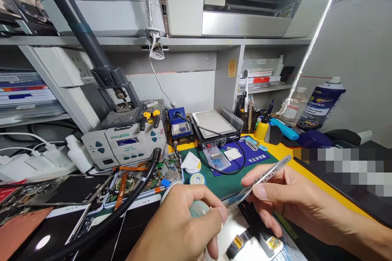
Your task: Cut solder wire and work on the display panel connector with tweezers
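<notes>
My right hand (288, 189) is closed on silver metal tweezers (272, 174) with a row of holes along the handle. The tweezers slant down and left, and their tips come close to the fingertips of my left hand (190, 224). That hand is curled around a pale green, rounded, see-through thing (199, 209), mostly hidden by the fingers. Beneath both hands lies a bright white panel (225, 236) with black flex cables (252, 222) and gold-coloured connectors (238, 242) on it. My right hand's lower fingers are near the black part.
A soldering station (128, 140) stands at the left, with a thick black hose (134, 195) crossing the front. A tray of circuit boards (159, 175) lies beside it. Behind are a heating plate (214, 124) and small round tins (197, 179). Bottles and a spray can (321, 104) stand right.
</notes>
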The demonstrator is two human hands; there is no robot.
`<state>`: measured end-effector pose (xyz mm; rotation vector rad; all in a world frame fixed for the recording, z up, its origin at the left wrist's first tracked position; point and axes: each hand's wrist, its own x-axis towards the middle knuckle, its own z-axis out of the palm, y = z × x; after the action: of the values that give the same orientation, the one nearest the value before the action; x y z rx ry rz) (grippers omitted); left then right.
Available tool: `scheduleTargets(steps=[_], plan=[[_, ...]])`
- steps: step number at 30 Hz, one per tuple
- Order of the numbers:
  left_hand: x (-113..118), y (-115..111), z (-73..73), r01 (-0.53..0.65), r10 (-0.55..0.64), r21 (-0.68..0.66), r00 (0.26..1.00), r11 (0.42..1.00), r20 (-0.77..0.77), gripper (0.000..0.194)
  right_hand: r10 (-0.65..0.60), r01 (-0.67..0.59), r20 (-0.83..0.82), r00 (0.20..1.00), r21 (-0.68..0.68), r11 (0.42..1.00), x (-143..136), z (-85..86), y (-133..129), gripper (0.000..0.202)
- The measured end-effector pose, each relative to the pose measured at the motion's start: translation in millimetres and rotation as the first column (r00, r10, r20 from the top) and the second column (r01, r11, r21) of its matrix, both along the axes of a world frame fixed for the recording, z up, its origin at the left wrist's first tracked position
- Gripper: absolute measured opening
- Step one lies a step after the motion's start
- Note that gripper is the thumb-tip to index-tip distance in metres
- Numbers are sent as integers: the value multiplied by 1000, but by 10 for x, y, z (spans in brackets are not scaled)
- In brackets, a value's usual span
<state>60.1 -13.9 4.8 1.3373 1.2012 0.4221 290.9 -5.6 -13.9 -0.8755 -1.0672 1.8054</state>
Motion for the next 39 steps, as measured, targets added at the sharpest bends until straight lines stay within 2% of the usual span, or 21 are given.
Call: scheduleTargets(steps=[9, 14, 18, 20, 22, 26, 28, 30, 33, 37, 39], plan=[[50, -35, 192, -97, 105, -126, 993, 987, 52, 26, -16, 16, -19, 1000, -6, 1000, -13, 35, -34, 20], [46, -21, 151, -97, 102, -105, 994, 990, 41, 29, -26, 26, 6, 1000, 6, 1000, -14, 16, -36, 24], [22, 2, 87, -121, 124, -61, 992, 991, 32, 29, -178, 157, 134, 975, 155, 975, -3, 34, -31, 23], [8, 18, 78, -148, 151, -46, 987, 988, 56, 29, -224, 174, 196, 955, 240, 955, 17, 47, -48, 22], [-4, 36, 79, -177, 180, -33, 979, 984, 91, 31, -185, 144, 146, 972, 254, 956, 43, 62, -78, 30], [-13, 59, 86, -224, 223, -9, 966, 975, 133, 35, 38, -15, -96, 995, 231, 973, 100, 104, -121, 71], [-12, 62, 89, -234, 233, -7, 963, 972, 138, 35, 138, -111, -120, 983, 203, 973, 124, 127, -103, 73], [-10, 59, 89, -225, 224, -5, 964, 974, 142, 35, 159, -150, -57, 986, 132, 980, 131, 144, -64, 59], [-8, 48, 78, -202, 201, -5, 970, 979, 139, 31, 65, -80, 163, 984, 87, 993, 99, 156, -24, 35], [9, 18, 63, -142, 141, 1, 981, 990, 137, 30, 36, -77, 321, 946, 114, 990, 42, 110, -83, 56], [25, -1, 70, -109, 108, -4, 987, 994, 120, 31, 39, -93, 370, 928, 129, 987, 44, 47, -146, 51]])
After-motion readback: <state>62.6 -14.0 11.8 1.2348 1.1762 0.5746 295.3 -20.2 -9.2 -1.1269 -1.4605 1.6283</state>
